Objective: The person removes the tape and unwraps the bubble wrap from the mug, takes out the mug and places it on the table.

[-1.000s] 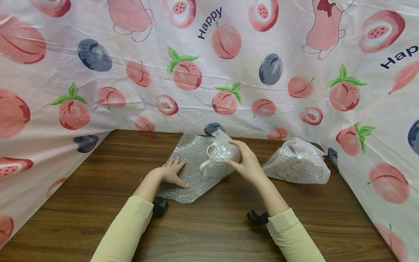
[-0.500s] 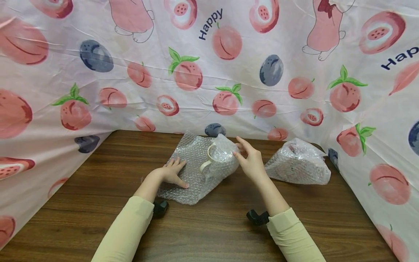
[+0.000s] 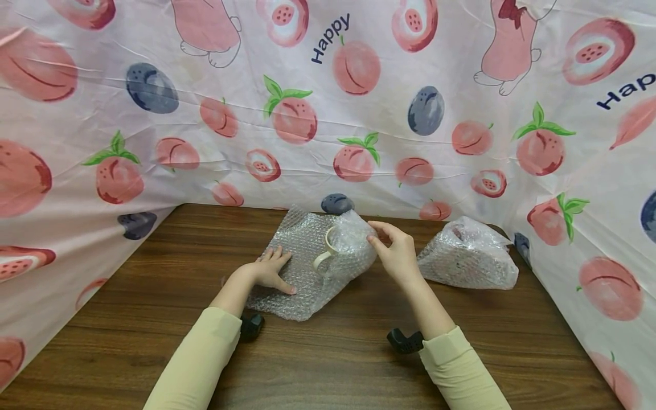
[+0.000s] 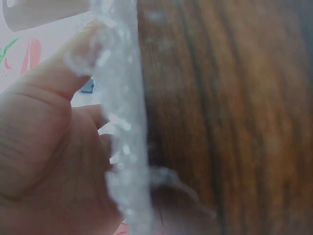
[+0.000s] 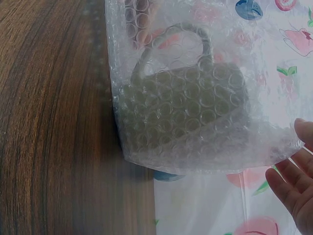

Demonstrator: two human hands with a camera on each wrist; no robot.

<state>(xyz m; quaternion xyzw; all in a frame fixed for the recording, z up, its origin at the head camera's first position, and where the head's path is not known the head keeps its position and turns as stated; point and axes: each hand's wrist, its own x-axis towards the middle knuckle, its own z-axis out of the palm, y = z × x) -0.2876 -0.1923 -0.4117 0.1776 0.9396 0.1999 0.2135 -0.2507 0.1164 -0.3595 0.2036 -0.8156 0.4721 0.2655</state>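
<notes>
Brown worktop (image 3: 318, 370): your left hand (image 3: 269, 272) spreads over wrap (image 3: 306, 287) at the mug's (image 3: 329, 253) eight o'clock, right hand (image 3: 398, 253) pinches wrap at three; letting go could unroll it.

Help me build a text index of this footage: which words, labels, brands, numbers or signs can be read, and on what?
"Happy": dark letters on the back of the printed cloth.
"Hap": on the cloth's right side, cut off by the head view's edge.
No readable lettering on the mug, bubble wrap or wrapped bundle.
</notes>
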